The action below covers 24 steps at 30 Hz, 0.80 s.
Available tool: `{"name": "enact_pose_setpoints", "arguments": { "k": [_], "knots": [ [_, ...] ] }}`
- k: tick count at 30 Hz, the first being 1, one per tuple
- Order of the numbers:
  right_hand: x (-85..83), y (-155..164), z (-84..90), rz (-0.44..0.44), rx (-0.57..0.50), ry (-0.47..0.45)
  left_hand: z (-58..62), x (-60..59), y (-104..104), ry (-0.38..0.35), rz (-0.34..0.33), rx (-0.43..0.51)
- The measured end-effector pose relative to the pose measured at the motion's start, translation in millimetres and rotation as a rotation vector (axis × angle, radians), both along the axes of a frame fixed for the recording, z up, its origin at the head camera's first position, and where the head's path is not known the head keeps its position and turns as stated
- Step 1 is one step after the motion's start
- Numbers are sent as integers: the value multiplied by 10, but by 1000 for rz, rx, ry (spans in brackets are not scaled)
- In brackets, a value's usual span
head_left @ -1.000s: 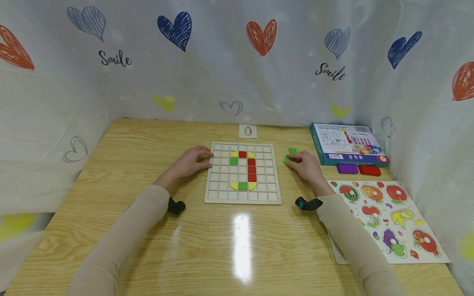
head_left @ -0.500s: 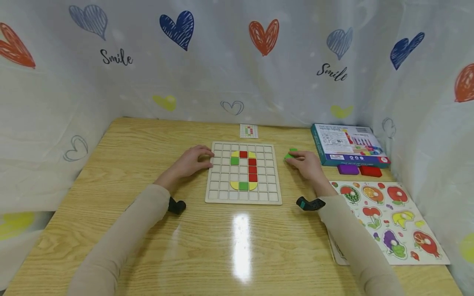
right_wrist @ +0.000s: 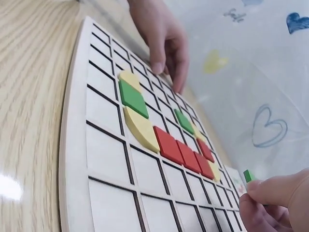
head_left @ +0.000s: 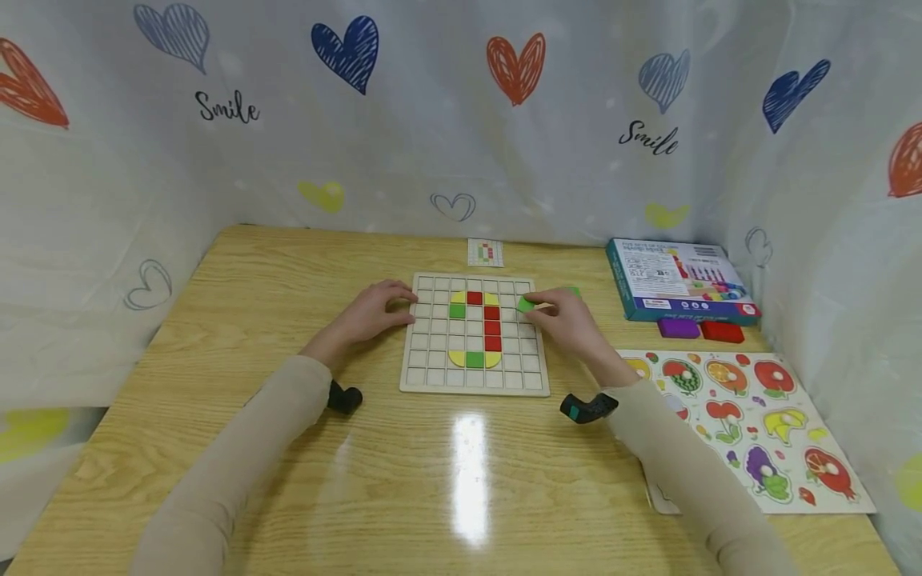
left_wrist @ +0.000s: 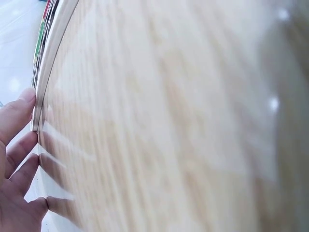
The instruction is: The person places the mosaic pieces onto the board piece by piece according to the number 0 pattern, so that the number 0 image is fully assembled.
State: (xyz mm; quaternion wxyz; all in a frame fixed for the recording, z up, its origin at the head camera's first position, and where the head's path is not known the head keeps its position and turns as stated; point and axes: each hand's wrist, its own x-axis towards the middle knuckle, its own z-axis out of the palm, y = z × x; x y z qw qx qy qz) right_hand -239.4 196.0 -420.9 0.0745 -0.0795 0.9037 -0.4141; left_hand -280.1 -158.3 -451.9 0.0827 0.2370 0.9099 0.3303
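My right hand (head_left: 565,316) pinches a green square tile (head_left: 526,304) between thumb and fingertips, over the right edge of the wooden grid board (head_left: 435,378). In the right wrist view the green tile (right_wrist: 248,175) sticks out above the thumb. My left hand (head_left: 370,312) rests at the board's left edge, fingers spread, with the thumb touching the rim in the left wrist view. On the board, red tiles (head_left: 492,328), green tiles (head_left: 475,360) and yellow rounded corner pieces (head_left: 457,358) form part of a ring. Another green piece (head_left: 574,291) lies partly hidden behind my right hand.
A small pattern card (head_left: 485,253) lies behind the board. At the back right is a boxed set (head_left: 680,280), with a purple block (head_left: 679,328) and a red block (head_left: 723,332) before it. A fruit puzzle board (head_left: 781,448) lies under my right forearm.
My right hand has picked up a green tile from the table right of the board and moved left with it to the board's right edge. My left hand has stayed put.
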Motion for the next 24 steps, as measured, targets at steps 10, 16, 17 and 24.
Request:
{"name": "enact_pose_setpoints", "arguments": {
  "k": [10, 16, 17, 24],
  "knots": [
    [-21, -360, -8, 161, 50, 26, 7, 2, -1, 6, -3, 5],
    [-52, -533, -19, 219, 82, 55, 34, 30, -3, 14, -14, 7],
    [-60, -557, -24, 228, 86, 65, 38, 33, -3, 16, -15, 7],
    [-93, -677, -56, 284, 119, 111, 70, 52, 2, 6, -12, 7]
  ]
}}
